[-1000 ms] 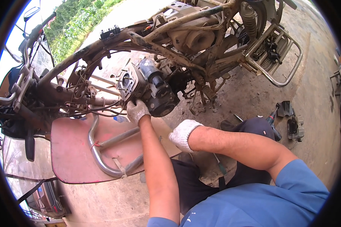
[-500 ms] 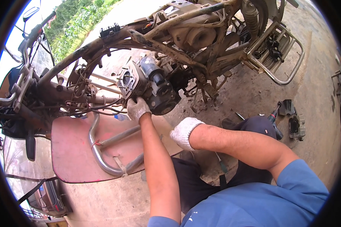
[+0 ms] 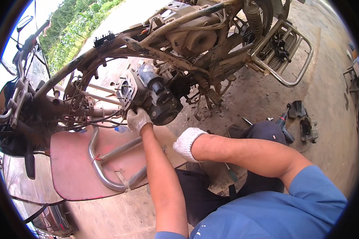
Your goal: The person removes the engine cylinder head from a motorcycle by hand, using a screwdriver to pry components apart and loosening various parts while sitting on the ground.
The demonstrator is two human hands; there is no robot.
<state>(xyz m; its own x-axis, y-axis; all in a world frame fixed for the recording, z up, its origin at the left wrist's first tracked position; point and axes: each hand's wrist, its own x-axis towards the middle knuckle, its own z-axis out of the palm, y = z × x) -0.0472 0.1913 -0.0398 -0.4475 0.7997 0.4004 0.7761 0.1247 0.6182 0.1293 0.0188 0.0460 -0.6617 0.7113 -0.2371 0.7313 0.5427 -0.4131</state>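
Note:
My left hand (image 3: 139, 120), in a pale work glove, reaches up to the near lower edge of the engine cylinder (image 3: 130, 89). Its fingers are bent against that edge, and the fingertips are partly hidden. The finned cylinder has studs and an open bore on its exposed face. Beside it are a dark cylindrical motor part (image 3: 149, 76) and a black round engine cover (image 3: 166, 108). My right hand (image 3: 187, 144), gloved too, is curled closed in front of my knees, apart from the engine. Whatever it may hold is hidden.
Above the engine runs the muddy motorcycle frame (image 3: 163, 51), with a metal rack (image 3: 303, 71) at right. A pink panel (image 3: 77, 159) lies behind a bent chrome crash bar (image 3: 95, 155) at left. A power drill (image 3: 284, 123) and finned metal part (image 3: 308, 129) lie right of my knee.
The whole view has shifted slightly, moving the motorcycle a little left in the picture. My left hand stays at the cylinder's lower edge, and my right hand remains curled near my knees.

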